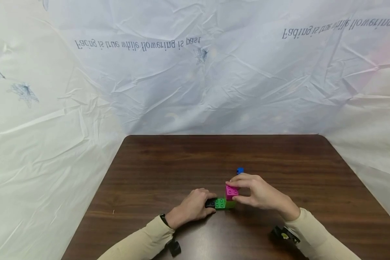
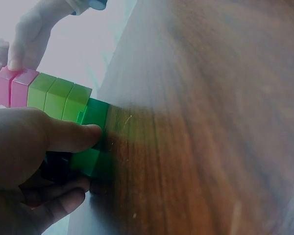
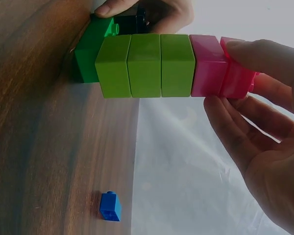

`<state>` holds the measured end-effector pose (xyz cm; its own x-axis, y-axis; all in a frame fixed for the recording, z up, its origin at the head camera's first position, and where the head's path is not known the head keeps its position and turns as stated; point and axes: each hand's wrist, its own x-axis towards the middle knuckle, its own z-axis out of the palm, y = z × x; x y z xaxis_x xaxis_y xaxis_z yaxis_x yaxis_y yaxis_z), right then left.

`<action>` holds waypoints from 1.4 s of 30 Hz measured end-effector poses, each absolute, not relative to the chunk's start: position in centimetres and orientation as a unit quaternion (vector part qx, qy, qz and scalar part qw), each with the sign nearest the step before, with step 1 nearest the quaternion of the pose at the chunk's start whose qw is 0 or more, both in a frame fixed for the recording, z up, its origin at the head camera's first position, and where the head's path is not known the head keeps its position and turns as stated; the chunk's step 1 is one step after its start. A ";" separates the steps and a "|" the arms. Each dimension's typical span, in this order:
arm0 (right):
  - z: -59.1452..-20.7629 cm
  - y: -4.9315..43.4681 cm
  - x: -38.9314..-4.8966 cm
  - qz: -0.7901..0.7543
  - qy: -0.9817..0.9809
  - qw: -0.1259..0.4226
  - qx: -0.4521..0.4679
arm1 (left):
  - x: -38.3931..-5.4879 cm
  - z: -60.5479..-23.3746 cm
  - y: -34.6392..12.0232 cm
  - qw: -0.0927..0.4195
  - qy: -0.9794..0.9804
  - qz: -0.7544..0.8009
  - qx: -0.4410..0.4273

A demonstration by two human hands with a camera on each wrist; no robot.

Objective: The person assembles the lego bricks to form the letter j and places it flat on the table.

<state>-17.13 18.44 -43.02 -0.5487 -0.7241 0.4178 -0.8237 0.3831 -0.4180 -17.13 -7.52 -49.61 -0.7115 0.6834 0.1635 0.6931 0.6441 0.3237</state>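
A tower of toy building bricks stands on the table: a dark green brick (image 3: 85,56) at the base, lime green bricks (image 3: 145,66) above, and two pink bricks (image 3: 208,68) on top. My right hand (image 1: 263,191) pinches the upper pink brick (image 1: 232,192) between thumb and fingers. That brick sits slightly tilted, with a thin gap to the pink one below. Low down, my left hand (image 1: 194,206) holds the dark green base, its thumb lying along the side. Beside the tower, a black brick (image 1: 210,203) on the base is partly covered by the left fingers.
A small blue brick (image 1: 240,170) lies on the brown table (image 1: 169,155) behind the right hand. White printed sheeting (image 1: 182,79) hangs behind the table and along its sides. Both wrists wear dark straps with small devices.
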 end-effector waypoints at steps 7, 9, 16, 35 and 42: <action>-43.1 18.5 -17.2 0.296 -0.825 0.088 0.473 | -17.1 -49.5 -7.4 0.010 -0.907 -0.185 -0.378; -43.1 18.5 -17.2 0.297 -0.826 0.088 0.471 | -17.0 -49.5 -7.4 0.011 -0.907 -0.185 -0.378; -43.3 18.6 -17.0 0.291 -0.833 0.088 0.463 | -17.1 -49.9 -7.3 0.014 -0.905 -0.187 -0.382; -43.6 18.3 -17.1 0.295 -0.828 0.100 0.467 | -17.2 -49.8 -7.4 0.013 -0.907 -0.185 -0.378; -43.0 18.3 -17.0 0.292 -0.843 0.076 0.445 | -17.4 -49.4 -7.1 -0.006 -0.908 -0.188 -0.374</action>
